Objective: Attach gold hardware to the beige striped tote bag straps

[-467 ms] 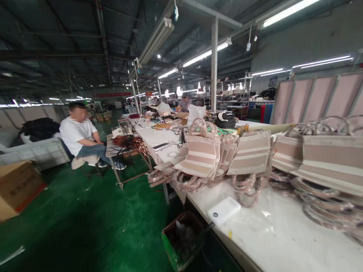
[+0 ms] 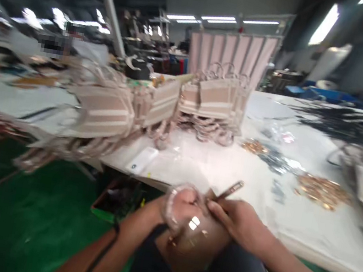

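Note:
Over my lap is a brown bag piece (image 2: 196, 243) with a glossy, light-reflecting patch. Its ring-shaped handle (image 2: 169, 206), wrapped in clear plastic, loops around my left hand (image 2: 187, 198), whose fingers are curled at the bag's top edge. My right hand (image 2: 240, 218) grips the bag's upper right edge, thumb pressed on top. A narrow brown strip (image 2: 231, 189) with a shiny end sticks out above the right fingers; blur hides whether it belongs to the bag. A small metal fitting (image 2: 172, 241) shows on the bag's left side.
Striped beige bags (image 2: 105, 111) stand along the white table (image 2: 197, 169). A white device (image 2: 142, 159) lies near the edge. Gold metal pieces (image 2: 323, 190), silver pieces (image 2: 276, 161) and black straps (image 2: 354, 123) lie to the right. A green-edged bin (image 2: 106, 214) is below.
The view has swung right and down. My two hands and the brown bag piece have come into view; the seated person and the cardboard boxes have left it.

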`<act>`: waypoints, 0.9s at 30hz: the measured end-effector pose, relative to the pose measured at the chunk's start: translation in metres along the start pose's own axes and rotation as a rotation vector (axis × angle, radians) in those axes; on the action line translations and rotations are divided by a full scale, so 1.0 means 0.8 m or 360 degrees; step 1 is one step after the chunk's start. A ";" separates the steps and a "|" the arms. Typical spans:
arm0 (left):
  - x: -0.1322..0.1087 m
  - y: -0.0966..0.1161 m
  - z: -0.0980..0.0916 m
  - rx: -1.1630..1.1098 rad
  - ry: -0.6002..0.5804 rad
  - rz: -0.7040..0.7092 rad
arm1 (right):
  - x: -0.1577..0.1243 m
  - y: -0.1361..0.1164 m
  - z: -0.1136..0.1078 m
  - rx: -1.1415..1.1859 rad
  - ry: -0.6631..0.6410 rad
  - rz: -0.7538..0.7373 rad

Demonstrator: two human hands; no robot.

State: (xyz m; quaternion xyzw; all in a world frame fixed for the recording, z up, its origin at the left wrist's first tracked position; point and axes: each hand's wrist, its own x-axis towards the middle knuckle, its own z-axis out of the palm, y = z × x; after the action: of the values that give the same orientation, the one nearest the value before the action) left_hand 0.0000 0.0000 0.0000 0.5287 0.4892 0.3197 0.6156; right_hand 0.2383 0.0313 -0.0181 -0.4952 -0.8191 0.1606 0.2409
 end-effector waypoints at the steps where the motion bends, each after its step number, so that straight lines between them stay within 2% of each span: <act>1: 0.021 -0.007 -0.008 -0.0016 -0.0180 -0.0046 | 0.006 0.012 -0.003 0.0109 -0.0206 0.0013; 3: 0.050 -0.015 -0.024 -0.0043 -0.0468 -0.0122 | 0.016 0.027 -0.012 0.0265 -0.0298 0.0087; 5: 0.060 -0.011 -0.038 -0.0058 -0.0601 -0.0168 | 0.020 0.030 -0.018 0.0372 -0.0207 0.0145; 7: 0.058 0.000 -0.045 -0.0048 -0.0656 -0.0188 | 0.019 0.028 -0.021 0.0540 -0.0174 0.0185; 10: 0.058 0.011 -0.046 -0.0038 -0.0731 -0.0217 | 0.012 0.025 -0.014 0.0969 -0.0368 0.0220; 12: 0.065 0.009 -0.048 -0.0125 -0.0710 -0.0223 | 0.008 0.023 -0.008 0.1105 -0.0344 0.0213; 14: 0.075 0.001 -0.055 -0.0345 -0.0543 -0.0206 | 0.008 0.023 -0.006 0.1104 -0.0166 0.0204; 18: 0.082 -0.021 -0.072 -0.0854 -0.0021 -0.0217 | 0.015 0.032 -0.010 0.1132 0.0117 0.0351; 20: 0.077 -0.031 -0.072 -0.0917 0.0117 -0.0079 | 0.021 0.043 -0.014 0.1136 0.0221 0.0433; 24: 0.059 -0.037 -0.041 -0.0593 0.0264 0.0428 | 0.029 0.060 -0.017 0.1107 0.0353 0.0486; 27: 0.054 -0.034 -0.007 -0.0313 0.0566 0.0622 | 0.029 0.062 -0.016 0.1138 0.0387 0.0468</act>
State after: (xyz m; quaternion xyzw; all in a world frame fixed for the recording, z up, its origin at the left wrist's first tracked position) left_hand 0.0051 0.0345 -0.0374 0.4862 0.4449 0.5661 0.4952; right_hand 0.2726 0.0751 -0.0266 -0.5076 -0.5976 0.4083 0.4674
